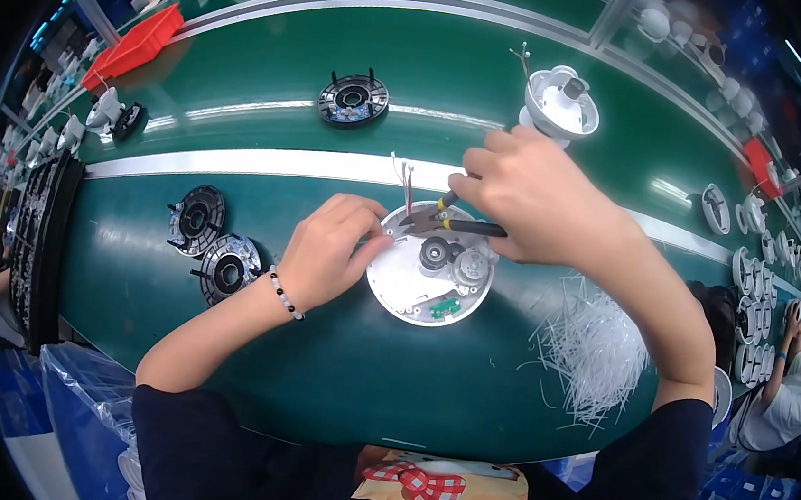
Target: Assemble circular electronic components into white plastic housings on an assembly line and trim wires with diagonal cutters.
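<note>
A white round housing [402, 284] lies on the green bench in front of me, with a motor, a black ring-shaped part and a small green circuit board inside. Several thin wires [408, 184] rise from its far edge. My right hand [524, 199] grips diagonal cutters [450, 223] with black and yellow handles; their jaws are at the base of the wires. Against the housing's left rim, my left hand [330, 244] is closed, thumb and curled fingers at the edge. Whether it also pinches something small there is hidden.
Two black round bases [230, 271] with circuit boards lie left of the housing. Another black base [353, 100] and a white domed housing [563, 105] sit on the conveyor beyond. A pile of clear plastic strips [593, 353] lies at right. Red bins [137, 46] stand far left.
</note>
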### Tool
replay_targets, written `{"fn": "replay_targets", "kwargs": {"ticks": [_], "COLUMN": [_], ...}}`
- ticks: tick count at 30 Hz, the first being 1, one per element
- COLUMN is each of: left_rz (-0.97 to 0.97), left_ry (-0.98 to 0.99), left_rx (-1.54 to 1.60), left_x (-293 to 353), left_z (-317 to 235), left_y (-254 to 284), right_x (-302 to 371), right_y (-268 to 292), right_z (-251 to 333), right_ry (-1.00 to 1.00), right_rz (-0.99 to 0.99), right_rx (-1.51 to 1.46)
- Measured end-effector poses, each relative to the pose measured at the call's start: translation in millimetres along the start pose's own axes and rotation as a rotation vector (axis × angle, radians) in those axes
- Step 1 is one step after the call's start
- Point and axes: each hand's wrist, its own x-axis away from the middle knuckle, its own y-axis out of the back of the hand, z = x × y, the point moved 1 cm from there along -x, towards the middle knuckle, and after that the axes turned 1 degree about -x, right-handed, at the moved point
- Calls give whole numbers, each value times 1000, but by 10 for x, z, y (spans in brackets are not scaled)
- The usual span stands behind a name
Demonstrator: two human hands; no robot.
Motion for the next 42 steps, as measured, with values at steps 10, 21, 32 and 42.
{"fn": "replay_targets", "kwargs": {"ticks": [10, 21, 32, 42], "left_rz": [-204, -44, 324, -758], "left_ry": [-242, 365, 1041, 836], "left_rx": [114, 367, 1582, 1648], "left_x": [-43, 89, 134, -577], "left_z": [-219, -249, 237, 2723], "left_y": [399, 293, 350, 714], "right_x": [513, 998, 586, 624], "right_y": [574, 1180, 1667, 1243], "right_z": [-248, 351, 1445, 1296], "right_ry": [-135, -298, -300, -266], "right_rz": [-418, -415, -309, -413], "right_rx": [-124, 122, 113, 48]}}
